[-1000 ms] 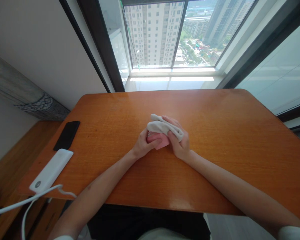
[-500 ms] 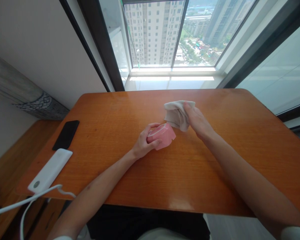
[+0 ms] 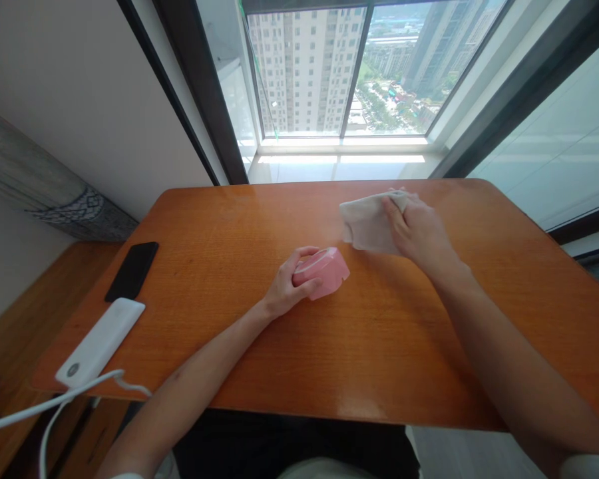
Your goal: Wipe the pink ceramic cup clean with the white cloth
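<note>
On my feed, the left hand (image 3: 290, 286) has its fingers curled closely around a pink box (image 3: 328, 271) near the middle of the wooden table (image 3: 229, 346), while the right hand (image 3: 419, 233) presses its slightly spread fingers onto a beige cloth (image 3: 369, 226) farther along.

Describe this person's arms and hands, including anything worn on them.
The left hand and right hand are bare: no gloves, rings or watch show. The left forearm and right forearm are bare too, ending in pale sleeves at the bottom edge.
</note>
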### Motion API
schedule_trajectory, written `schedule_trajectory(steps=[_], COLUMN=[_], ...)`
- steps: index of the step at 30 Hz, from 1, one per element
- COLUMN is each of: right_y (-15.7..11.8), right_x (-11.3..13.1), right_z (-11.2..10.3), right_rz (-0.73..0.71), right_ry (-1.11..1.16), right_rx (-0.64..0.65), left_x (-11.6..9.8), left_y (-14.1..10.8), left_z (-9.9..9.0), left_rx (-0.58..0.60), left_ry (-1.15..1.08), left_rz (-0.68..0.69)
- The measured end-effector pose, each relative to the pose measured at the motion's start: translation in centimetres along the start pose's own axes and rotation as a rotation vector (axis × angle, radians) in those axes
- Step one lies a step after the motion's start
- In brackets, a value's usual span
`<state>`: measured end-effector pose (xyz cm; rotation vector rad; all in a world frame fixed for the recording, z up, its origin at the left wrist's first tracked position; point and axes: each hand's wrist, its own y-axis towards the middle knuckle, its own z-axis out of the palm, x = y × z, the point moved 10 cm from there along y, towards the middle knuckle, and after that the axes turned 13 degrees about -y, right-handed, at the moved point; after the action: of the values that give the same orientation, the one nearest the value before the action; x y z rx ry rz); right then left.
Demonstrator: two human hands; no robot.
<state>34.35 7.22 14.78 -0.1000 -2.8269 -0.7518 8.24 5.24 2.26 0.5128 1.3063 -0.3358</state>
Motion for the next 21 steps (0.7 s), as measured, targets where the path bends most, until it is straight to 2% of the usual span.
schedule_trajectory(steps=[1, 3, 5, 7, 8, 9, 10, 12, 13, 15, 19, 21], right_y=[0.0, -0.3, -1.2, -2.5, -3.3, -4.0, -5.0, -6.9, -7.5, -8.1, -8.9, -9.5], right_x=[-0.5, -0.9, -0.1, 2.3, 4.4, 6.8, 9.1, 12.3, 12.9, 13.2, 12.7, 12.4], right_z=[0.1, -0.5, -1.9, -3.2, -3.3, -2.8, -1.8, 0.0, 0.6, 1.0, 1.2, 1.2], right_rz=[0.044, 0.127, 0.13, -0.02, -0.173, -0.351, -0.525, -0.756, -0.792, -0.783, -0.754, -0.765], right_ry=[0.02, 0.11, 0.245, 0.373, 0.418, 0.457, 0.489, 0.541, 0.561, 0.581, 0.548, 0.505], right_rx=[0.018, -0.035, -0.194, -0.367, -0.388, -0.342, -0.24, -0.045, 0.003, 0.009, -0.075, -0.161], left_x=[0.0, -0.2, -0.2, 0.0, 0.1, 0.2, 0.3, 0.5, 0.6, 0.9, 1.2, 1.3], left_y=[0.0, 0.1, 0.2, 0.3, 0.4, 0.4, 0.4, 0.4, 0.3, 0.1, -0.1, -0.1], left_z=[0.0, -0.1, 0.0, -0.1, -0.1, -0.3, -0.5, -0.9, -1.2, -1.5, -1.8, -2.0], left_rx=[-0.004, -0.013, -0.017, -0.025, -0.031, -0.045, -0.062, -0.101, -0.122, -0.146, -0.152, -0.164], left_ry=[0.002, 0.002, 0.002, -0.017, -0.038, -0.064, -0.09, -0.123, -0.132, -0.146, -0.174, -0.173], left_rz=[-0.001, -0.003, -0.008, -0.01, -0.007, 0.0, 0.008, 0.027, 0.032, 0.026, 0.0, 0.0])
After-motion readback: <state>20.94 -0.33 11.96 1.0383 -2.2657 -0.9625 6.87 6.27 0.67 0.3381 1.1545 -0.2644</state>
